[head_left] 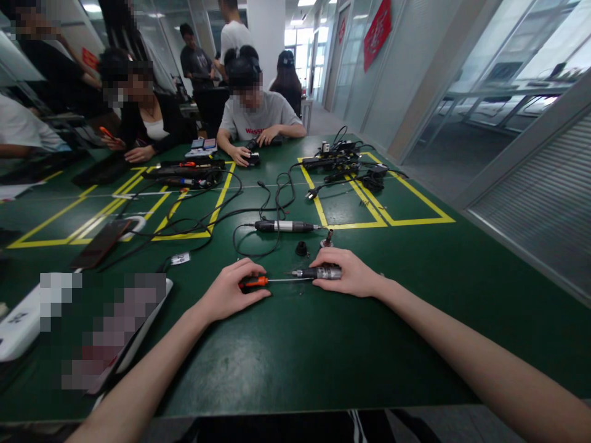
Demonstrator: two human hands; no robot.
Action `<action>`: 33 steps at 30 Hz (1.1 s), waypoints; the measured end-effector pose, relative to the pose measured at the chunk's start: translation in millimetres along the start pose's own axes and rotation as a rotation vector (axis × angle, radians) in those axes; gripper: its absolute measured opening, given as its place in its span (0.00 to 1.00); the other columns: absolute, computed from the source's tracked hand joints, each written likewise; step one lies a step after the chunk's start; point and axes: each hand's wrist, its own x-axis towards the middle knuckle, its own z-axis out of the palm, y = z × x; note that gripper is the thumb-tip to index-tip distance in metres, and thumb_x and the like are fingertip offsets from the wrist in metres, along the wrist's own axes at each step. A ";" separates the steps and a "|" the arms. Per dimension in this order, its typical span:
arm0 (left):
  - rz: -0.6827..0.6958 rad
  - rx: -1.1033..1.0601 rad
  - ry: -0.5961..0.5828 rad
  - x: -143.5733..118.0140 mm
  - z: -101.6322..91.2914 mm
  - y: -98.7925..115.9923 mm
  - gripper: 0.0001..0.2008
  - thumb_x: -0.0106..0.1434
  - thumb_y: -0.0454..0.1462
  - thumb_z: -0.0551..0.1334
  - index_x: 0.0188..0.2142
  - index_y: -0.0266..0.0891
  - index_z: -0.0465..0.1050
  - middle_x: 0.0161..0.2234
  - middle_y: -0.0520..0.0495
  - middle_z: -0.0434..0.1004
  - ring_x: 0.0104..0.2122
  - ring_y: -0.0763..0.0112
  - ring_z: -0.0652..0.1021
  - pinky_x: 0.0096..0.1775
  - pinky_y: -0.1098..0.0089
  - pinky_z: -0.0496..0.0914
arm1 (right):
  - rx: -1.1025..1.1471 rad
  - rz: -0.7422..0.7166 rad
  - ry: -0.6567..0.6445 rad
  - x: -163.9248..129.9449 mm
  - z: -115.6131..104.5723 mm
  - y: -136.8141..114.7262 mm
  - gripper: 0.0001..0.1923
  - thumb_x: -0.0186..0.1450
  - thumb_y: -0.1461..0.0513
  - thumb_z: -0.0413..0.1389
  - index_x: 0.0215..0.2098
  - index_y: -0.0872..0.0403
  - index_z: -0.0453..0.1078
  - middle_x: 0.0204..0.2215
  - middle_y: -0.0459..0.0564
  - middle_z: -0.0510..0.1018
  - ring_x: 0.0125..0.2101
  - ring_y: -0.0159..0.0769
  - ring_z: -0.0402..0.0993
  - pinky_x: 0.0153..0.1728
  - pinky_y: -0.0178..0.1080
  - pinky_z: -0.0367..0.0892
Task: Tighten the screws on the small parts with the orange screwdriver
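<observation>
My left hand (231, 292) is curled around the orange-and-black handle of a screwdriver (265, 281), whose thin shaft lies level along the green table (323, 344) and points toward my right. My right hand (348, 271) is closed over a silver metal handpiece (318, 272), its long axis in line with the screwdriver, its narrow nose pointing left to meet the screwdriver tip. Just beyond the handpiece sit a small black cap (301, 248) and a small dark collet piece (327, 237). Farther beyond lies a corded rotary tool (286, 226), lengthwise left to right.
</observation>
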 end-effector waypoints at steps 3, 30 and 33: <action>-0.005 0.005 0.030 0.1 -0.4 0.6 0.04 0.61 0.32 0.67 0.36 0.39 0.74 0.33 0.51 0.77 0.31 0.72 0.76 0.34 0.73 0.71 | -0.002 0.013 -0.007 -0.2 -0.5 -0.3 0.08 0.65 0.61 0.66 0.42 0.54 0.77 0.37 0.51 0.83 0.36 0.40 0.79 0.40 0.42 0.73; -0.065 -0.021 0.070 1.9 -0.8 2.5 0.05 0.65 0.37 0.66 0.38 0.40 0.72 0.39 0.47 0.73 0.38 0.68 0.75 0.40 0.69 0.73 | -0.005 0.006 -0.010 0.7 -0.9 -1.5 0.08 0.65 0.60 0.65 0.42 0.54 0.77 0.37 0.51 0.82 0.36 0.41 0.78 0.41 0.43 0.74; -0.063 -0.040 0.081 1.0 -2.1 -0.6 0.04 0.67 0.38 0.66 0.38 0.40 0.75 0.39 0.47 0.74 0.39 0.67 0.77 0.43 0.67 0.74 | -0.003 0.006 -0.006 0.6 -0.8 -1.5 0.08 0.65 0.60 0.65 0.42 0.54 0.77 0.37 0.51 0.83 0.36 0.41 0.79 0.41 0.43 0.74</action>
